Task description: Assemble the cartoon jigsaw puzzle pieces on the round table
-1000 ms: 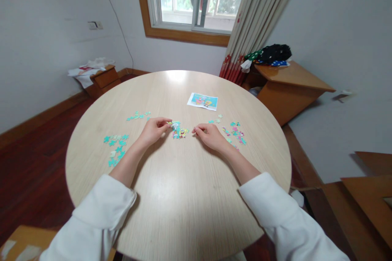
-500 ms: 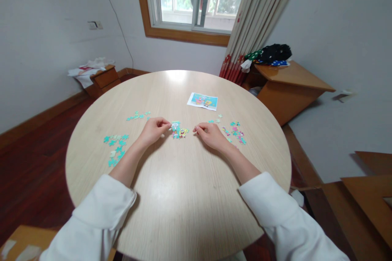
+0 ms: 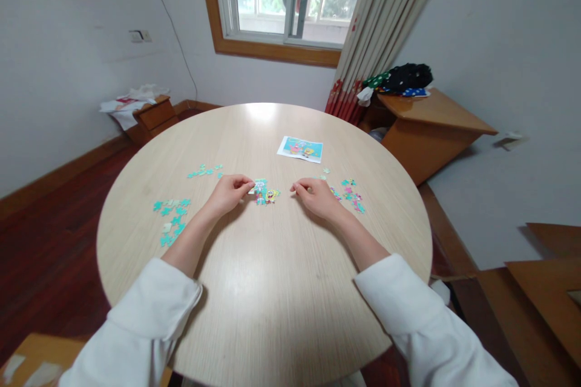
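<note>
A small joined patch of jigsaw puzzle (image 3: 260,187) with cartoon figures lies mid-table. At its left edge, my left hand (image 3: 230,191) is closed in a pinch on a small pale puzzle piece (image 3: 251,191). To the right of the patch, apart from it, my right hand (image 3: 315,195) hovers low with thumb and fingertips pressed together; whatever it may hold is too small to make out. Loose pink and teal puzzle pieces (image 3: 351,195) lie just beyond my right hand. Teal and pale pieces (image 3: 175,211) are spread left of my left forearm.
A printed picture sheet (image 3: 301,149) lies behind the puzzle on the round table (image 3: 272,290). More loose pieces (image 3: 205,171) lie at the back left. A wooden cabinet (image 3: 426,121) piled with cloth stands beyond the table's right edge, beside a curtain (image 3: 367,24).
My right hand has shifted slightly right, away from the joined patch. My left hand stays nearly still at the patch's left edge.
</note>
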Motion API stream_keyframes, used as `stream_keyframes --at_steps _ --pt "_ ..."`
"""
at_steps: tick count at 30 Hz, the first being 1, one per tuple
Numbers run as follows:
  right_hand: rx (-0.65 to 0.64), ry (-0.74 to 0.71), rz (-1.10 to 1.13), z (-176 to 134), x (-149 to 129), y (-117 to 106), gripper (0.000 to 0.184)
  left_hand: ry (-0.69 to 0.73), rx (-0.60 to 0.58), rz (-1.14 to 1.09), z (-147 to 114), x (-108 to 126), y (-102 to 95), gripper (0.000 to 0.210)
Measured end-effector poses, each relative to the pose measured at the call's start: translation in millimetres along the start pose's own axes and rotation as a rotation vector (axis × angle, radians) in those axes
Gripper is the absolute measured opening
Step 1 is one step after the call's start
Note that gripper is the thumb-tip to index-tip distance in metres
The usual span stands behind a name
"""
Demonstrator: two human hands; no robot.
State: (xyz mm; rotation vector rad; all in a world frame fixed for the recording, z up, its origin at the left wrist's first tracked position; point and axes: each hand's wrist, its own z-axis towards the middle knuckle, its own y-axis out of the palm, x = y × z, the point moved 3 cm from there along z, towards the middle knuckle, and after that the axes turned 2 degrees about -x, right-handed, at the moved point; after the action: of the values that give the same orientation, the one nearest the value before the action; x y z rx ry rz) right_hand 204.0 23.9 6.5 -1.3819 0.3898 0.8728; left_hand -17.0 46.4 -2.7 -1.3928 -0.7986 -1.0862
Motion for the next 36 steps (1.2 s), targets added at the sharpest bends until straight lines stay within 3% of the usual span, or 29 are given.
stream_keyframes --at_steps 11,16,24,30,36 --pt "-0.008 0.012 -0.081 3.5 8.9 -6.8 0.028 0.005 -0.031 0.006 0.3 -5.9 0.4 0.022" --pt "0.019 0.022 -0.126 3.7 13.3 -25.5 0.024 0.012 -0.051 0.001 -1.3 -1.1 1.7 0.023" --pt "0.062 0.15 -0.058 3.9 43.2 -51.0 0.014 0.017 -0.117 -0.014 -4.5 1.7 5.8 0.031" --pt "0.035 0.152 -0.048 3.2 44.9 -46.7 0.014 0.051 -0.147 -0.041 -4.0 -0.1 5.7 0.035" --pt "0.038 0.062 -0.065 5.9 26.0 -30.3 0.013 0.063 -0.133 -0.112 -4.7 3.6 6.6 0.033"
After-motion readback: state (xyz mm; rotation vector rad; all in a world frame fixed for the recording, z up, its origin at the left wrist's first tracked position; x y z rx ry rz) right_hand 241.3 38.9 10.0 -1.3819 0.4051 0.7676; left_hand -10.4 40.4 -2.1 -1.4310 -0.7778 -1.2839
